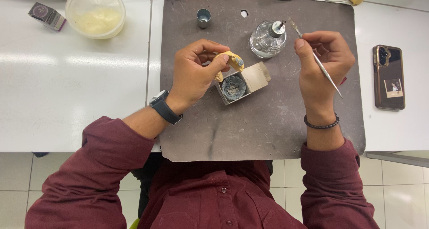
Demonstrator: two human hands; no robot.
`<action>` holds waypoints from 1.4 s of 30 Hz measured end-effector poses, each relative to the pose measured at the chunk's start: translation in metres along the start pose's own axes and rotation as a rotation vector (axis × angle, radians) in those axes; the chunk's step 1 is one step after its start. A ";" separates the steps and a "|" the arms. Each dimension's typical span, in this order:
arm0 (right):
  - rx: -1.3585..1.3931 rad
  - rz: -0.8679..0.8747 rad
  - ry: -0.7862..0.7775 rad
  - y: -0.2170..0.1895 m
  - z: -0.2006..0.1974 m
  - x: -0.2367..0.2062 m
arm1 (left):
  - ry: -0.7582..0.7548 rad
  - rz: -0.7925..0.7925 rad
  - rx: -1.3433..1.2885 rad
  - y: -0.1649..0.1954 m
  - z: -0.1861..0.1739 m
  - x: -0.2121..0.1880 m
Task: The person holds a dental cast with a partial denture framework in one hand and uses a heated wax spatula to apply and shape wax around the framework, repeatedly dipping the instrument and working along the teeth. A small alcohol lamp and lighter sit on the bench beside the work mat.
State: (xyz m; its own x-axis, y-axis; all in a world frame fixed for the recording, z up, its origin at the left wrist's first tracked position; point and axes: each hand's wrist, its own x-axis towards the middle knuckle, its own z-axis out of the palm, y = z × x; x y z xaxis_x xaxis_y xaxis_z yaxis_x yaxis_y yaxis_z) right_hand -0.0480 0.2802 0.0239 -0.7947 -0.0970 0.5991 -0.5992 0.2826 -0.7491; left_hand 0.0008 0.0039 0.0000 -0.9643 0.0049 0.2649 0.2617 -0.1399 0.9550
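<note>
A person in a maroon shirt works over a dark grey mat (268,131) laid on a white surface (67,90), and everything else is placed from that mat. Above its middle, the left hand (194,75) has its fingers (210,48) curled closed around a yellow dental cast (230,60), thumb pressed to its near side, holding it just over a small open cardboard box (243,82) with a dark round block inside. The cast looks stiff, fairly light and brittle, the kind of piece that would chip if dropped; it is best gripped by its thick base, as here, well clear of the fine grey-tipped part. Toward the mat's right edge, the right hand (324,64) pinches a slim metal instrument (318,60) pen-fashion, fingers closed on the shaft, its tip angled up toward a glass spirit lamp (267,39) standing near the mat's top edge. The tool appears rigid, smooth and light, so a mid-shaft grip suits it. Left of the lamp stands a small metal cup (203,17). Off the mat's right edge lies a phone (389,77); off its upper left corner sit a lidded plastic tub (95,12) and a small carton (47,15).
</note>
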 end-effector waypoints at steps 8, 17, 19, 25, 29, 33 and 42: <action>-0.036 0.037 0.025 0.000 0.002 -0.001 | 0.014 0.003 -0.031 0.002 0.001 0.000; 0.055 0.002 0.122 -0.002 0.002 -0.004 | 0.017 -0.030 -0.018 0.000 0.000 -0.001; 0.051 0.000 0.135 -0.003 0.003 -0.004 | 0.020 -0.036 -0.030 0.000 0.000 -0.001; 0.035 -0.012 0.132 0.000 0.004 -0.003 | 0.031 -0.054 -0.041 -0.001 0.001 0.000; -0.003 -0.018 0.115 0.002 0.005 -0.005 | 0.042 -0.080 -0.048 0.001 -0.001 -0.001; -0.021 -0.023 0.107 0.003 0.005 -0.004 | 0.037 -0.074 -0.041 0.002 -0.001 0.000; -0.055 0.052 0.049 -0.002 0.006 -0.002 | 0.031 -0.063 -0.032 0.002 -0.001 -0.001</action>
State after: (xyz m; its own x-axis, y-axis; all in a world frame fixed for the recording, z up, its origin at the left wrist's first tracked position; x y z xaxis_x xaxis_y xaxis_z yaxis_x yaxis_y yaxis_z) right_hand -0.0456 0.2743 0.0221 -0.8180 -0.0341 0.5742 -0.5502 0.3379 -0.7636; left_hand 0.0017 0.0023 0.0011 -0.9797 -0.0159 0.1996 0.1993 -0.1719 0.9647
